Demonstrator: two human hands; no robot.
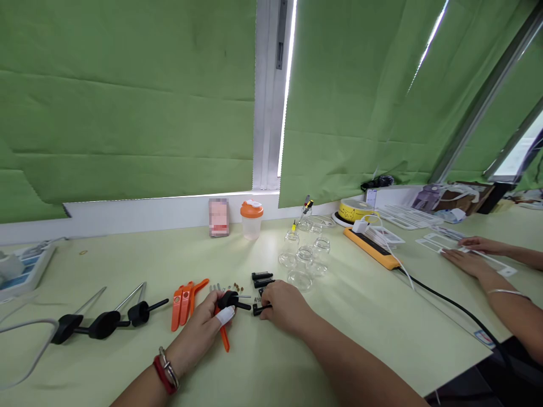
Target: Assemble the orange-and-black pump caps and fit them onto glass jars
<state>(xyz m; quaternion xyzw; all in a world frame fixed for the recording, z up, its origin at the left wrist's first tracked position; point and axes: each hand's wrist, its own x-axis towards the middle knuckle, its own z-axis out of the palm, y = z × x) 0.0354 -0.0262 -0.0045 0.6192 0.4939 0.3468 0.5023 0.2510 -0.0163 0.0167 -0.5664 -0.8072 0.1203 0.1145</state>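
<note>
My left hand (214, 316), a white wrap on its thumb, grips a black knob-like part (229, 298) with a thin metal rod. An orange handle piece (224, 338) sticks out below these fingers. Just to the right, my right hand (284, 305) has its fingers closed on a small black plastic piece (257, 310). Similar black pieces with springs (262, 276) lie beyond its fingertips. Small brass-coloured bits (238, 287) are behind my left hand. Orange levers (185, 305) lie to its left, and farther left are black rounded parts with metal rods (105, 324).
Glass jars (304, 265) stand behind my right hand. At the back are an orange-lidded cup (251, 220) and a yellow tin (353, 210). An orange power strip (373, 249) trails a black cable rightward. Another person's hands (470, 260) work on white frames at right.
</note>
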